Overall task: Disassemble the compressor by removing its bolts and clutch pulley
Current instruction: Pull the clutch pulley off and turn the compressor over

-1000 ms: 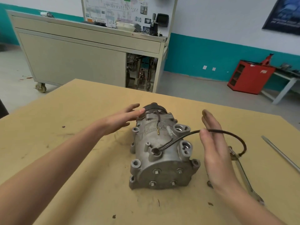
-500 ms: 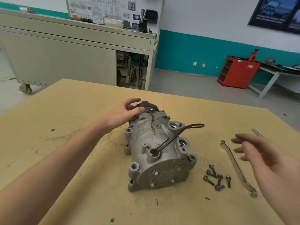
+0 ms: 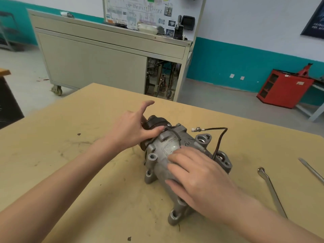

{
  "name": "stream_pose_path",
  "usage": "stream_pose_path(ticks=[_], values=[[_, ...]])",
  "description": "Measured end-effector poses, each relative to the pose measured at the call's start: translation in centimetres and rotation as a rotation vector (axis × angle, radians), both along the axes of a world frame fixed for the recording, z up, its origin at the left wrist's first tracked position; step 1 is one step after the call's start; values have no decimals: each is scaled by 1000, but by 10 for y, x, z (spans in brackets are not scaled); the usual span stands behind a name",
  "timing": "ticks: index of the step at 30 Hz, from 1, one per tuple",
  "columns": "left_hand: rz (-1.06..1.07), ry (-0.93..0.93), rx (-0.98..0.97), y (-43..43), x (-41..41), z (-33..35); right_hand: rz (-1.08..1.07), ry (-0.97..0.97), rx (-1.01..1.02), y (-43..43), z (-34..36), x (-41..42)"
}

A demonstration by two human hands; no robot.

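The left hand (image 3: 129, 132) holds the black pulley (image 3: 154, 122), thumb laid across its near rim and index finger lifted clear; its other fingers are hidden behind it. The right hand (image 3: 198, 178) lies flat and spread on the compressor (image 3: 163, 148), pressing its grey body. The compressor lies on its side in the middle of the bench (image 3: 87, 172), pulley end toward the far edge. A dark wire (image 3: 219, 142) loops off its right side. A wrench (image 3: 271, 190) and a flat metal bar (image 3: 312, 171) lie near the right edge.
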State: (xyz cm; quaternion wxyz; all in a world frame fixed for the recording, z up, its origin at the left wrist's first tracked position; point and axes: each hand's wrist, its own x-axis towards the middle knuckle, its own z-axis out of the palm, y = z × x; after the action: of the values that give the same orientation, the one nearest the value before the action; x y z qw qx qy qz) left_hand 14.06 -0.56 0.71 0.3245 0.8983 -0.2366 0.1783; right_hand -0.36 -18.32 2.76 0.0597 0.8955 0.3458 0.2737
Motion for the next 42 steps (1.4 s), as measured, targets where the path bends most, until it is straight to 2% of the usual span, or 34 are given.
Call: stream_pose_path(ticks=[5,10,13,17,26,32,36,37,39,42], values=[[-18,-204,246,3,11,9,91,-264,8,-5,-10,0],[-411,-191,632,3,24,35,166,-281,-178,-6,9,4],[-506,-153,758,0,29,37,140,-282,-209,-2,11,7],[-562,-145,761,-5,28,35,98,-275,-216,-5,10,5],[-496,-71,794,-7,18,36,116,-296,-199,-15,8,4],[-501,55,740,-2,6,41,121,-184,-83,-28,0,6],[-413,-42,688,10,-11,35,103,-223,-91,-50,-3,6],[-423,-17,650,13,-13,39,86,-241,-74,-55,-5,5],[-530,156,526,15,-6,53,14,-212,-3,-62,-6,2],[-685,340,507,-5,16,72,-187,18,102,-65,4,2]])
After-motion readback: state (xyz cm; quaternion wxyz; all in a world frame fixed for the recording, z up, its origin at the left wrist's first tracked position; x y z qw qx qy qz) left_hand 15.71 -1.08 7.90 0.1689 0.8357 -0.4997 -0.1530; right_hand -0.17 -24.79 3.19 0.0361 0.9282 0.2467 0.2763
